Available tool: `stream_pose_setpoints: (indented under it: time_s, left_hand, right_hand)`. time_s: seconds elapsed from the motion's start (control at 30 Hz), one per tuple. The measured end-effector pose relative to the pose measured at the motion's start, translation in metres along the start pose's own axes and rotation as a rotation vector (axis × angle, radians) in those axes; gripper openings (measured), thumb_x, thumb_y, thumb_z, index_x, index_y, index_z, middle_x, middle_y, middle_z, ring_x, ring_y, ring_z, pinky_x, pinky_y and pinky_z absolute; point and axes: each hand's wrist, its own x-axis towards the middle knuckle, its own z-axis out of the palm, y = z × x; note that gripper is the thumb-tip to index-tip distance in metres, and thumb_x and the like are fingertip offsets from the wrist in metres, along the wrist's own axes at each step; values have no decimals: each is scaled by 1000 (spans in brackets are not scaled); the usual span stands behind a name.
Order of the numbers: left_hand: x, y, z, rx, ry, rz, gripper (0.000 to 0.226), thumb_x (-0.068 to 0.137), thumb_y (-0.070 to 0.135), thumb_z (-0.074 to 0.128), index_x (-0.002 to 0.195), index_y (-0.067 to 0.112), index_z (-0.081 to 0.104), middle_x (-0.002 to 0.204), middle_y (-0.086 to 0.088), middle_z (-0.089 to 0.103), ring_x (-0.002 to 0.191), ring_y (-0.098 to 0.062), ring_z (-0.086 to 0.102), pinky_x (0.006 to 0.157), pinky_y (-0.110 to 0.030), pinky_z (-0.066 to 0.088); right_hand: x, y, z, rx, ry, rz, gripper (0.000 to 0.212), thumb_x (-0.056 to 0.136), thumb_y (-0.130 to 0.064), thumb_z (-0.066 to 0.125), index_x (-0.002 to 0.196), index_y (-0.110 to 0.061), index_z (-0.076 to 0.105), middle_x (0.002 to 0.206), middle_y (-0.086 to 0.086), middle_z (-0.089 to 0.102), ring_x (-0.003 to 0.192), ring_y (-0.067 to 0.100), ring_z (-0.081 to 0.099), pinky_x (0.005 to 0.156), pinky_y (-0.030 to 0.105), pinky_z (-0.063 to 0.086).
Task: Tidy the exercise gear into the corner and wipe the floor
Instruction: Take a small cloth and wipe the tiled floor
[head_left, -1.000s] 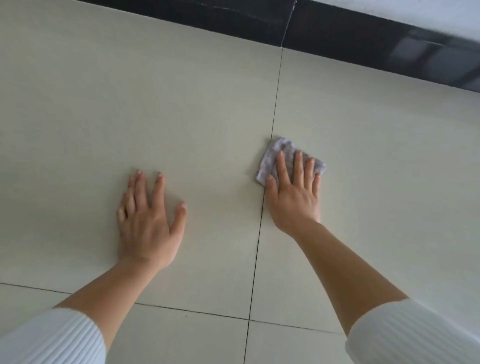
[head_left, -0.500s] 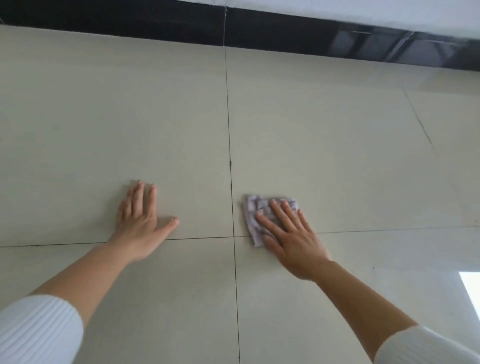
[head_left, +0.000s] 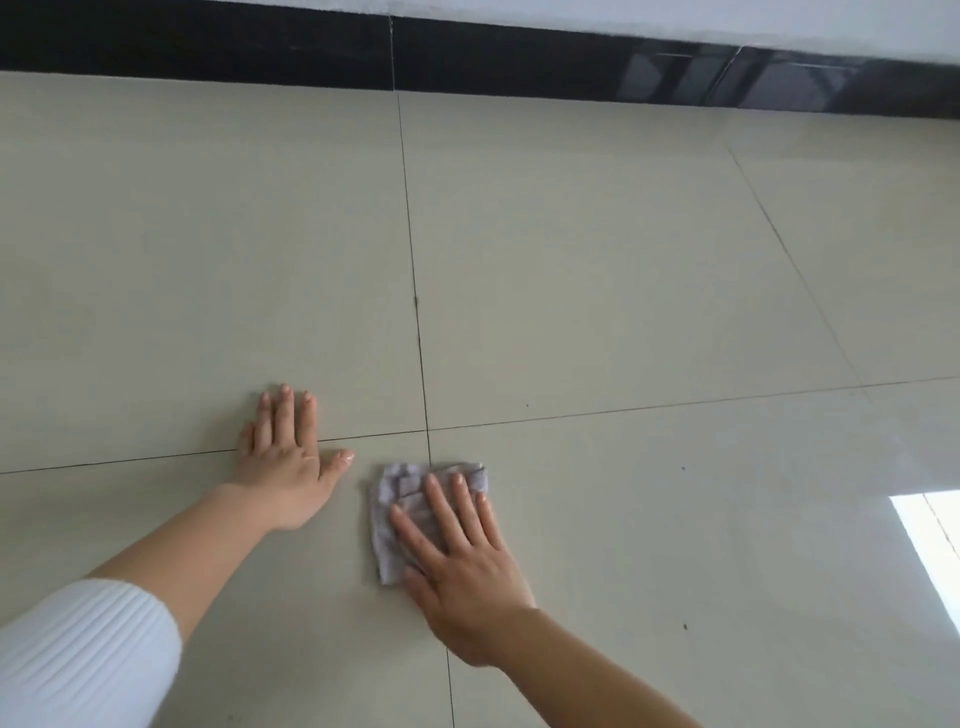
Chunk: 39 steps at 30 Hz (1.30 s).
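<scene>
Item: cloth, pale grey-lilac, folded small, flat on floor. Sited just below the crossing of two grout lines, straddling the near-far line. Weave or pattern too blurred to tell.

Right hand: palm down on cloth, fingers straight and spread, pressing, nothing gripped.

Left hand: flat on bare tile, fingers straight and together, thumb out toward cloth, near it but apart. Laid across the side-to-side grout line, holding nothing.

Sleeve: white, ribbed, on left forearm.

Skirting: black, glossy, along far edge of floor.

Specks: small, dark, on tile to the right of cloth.
</scene>
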Motion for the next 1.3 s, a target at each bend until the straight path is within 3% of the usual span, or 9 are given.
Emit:
stream_pose_setpoints:
  time_s: [0.13, 0.23, 0.3, 0.5, 0.83, 1.0, 1.07, 1.17, 1.3]
  left_hand:
    - [-3, 2, -20, 94, -112, 31, 86, 93, 62, 16, 145, 4, -20, 153, -18, -27, 142, -34, -21, 118, -42, -3]
    - [-8, -6, -41, 275, -188, 122, 82, 95, 59, 15, 146, 6, -21, 153, -18, -25, 144, -31, -17, 118, -41, 4]
    - [-10, -16, -53, 373, -228, 191, 77, 96, 57, 14, 147, 11, -21, 154, -14, -26, 145, -26, -14, 118, -39, 6]
    - [-15, -74, -53, 355, -76, 424, 71, 91, 62, 3, 145, 24, -23, 150, 3, -36, 141, -7, -19, 114, -25, -2]
    - [-12, -152, 8, -79, 193, 127, 83, 82, 61, 8, 151, 15, -2, 156, -12, -18, 145, -25, -15, 118, -38, -1]
    - [-14, -182, 21, -159, 313, 109, 91, 76, 63, 2, 150, 11, 7, 157, -15, -8, 146, -27, -8, 117, -36, -2]
    - [-15, -204, 23, -180, 354, 40, 87, 79, 61, 4, 151, 11, 7, 158, -14, -7, 146, -26, -9, 117, -35, -3]
    - [-20, -241, 30, -209, 407, -107, 82, 84, 56, 11, 151, 8, 7, 158, -14, -7, 146, -26, -8, 118, -38, -2]
    - [-24, -278, 39, -217, 381, -193, 95, 78, 68, 5, 151, 7, 6, 157, -19, -4, 146, -29, -7, 118, -41, -1]
  right_hand:
    - [-5, 48, -9, -153, -44, -187, 51, 101, -50, 10, 150, -37, 18, 158, 1, 22, 146, 26, 18, 113, 41, 12]
    - [-6, 102, -23, -138, 25, 100, 63, 91, -59, -16, 150, -39, -5, 161, -1, -7, 147, 24, -11, 119, 44, 4]
    - [-10, 128, -34, 18, 19, 412, 61, 90, -63, -7, 145, -42, -19, 157, -2, -23, 142, 19, -26, 120, 41, -6]
    - [39, 109, -48, 293, 40, 831, 60, 99, -50, 14, 150, -34, -14, 159, 7, -21, 144, 29, -23, 117, 46, -13]
    - [84, -116, -3, 29, -124, -165, 60, 95, -54, -1, 150, -33, -13, 151, 1, -34, 135, 32, -39, 111, 46, -26]
    - [94, -104, 9, -215, -26, -498, 51, 99, -51, 21, 147, -38, 26, 157, 0, 25, 146, 29, 16, 115, 44, 8]
    - [110, -68, -6, -262, -19, -355, 53, 98, -53, 17, 148, -38, 26, 157, 1, 26, 145, 29, 18, 115, 43, 10]
    - [129, -8, -34, -231, 38, 76, 61, 89, -63, -12, 147, -44, -11, 160, -1, -13, 146, 29, -14, 118, 39, -11]
    - [154, 10, -58, 56, -25, 539, 58, 95, -58, 6, 147, -43, -15, 158, 2, -22, 144, 29, -24, 118, 44, -12]
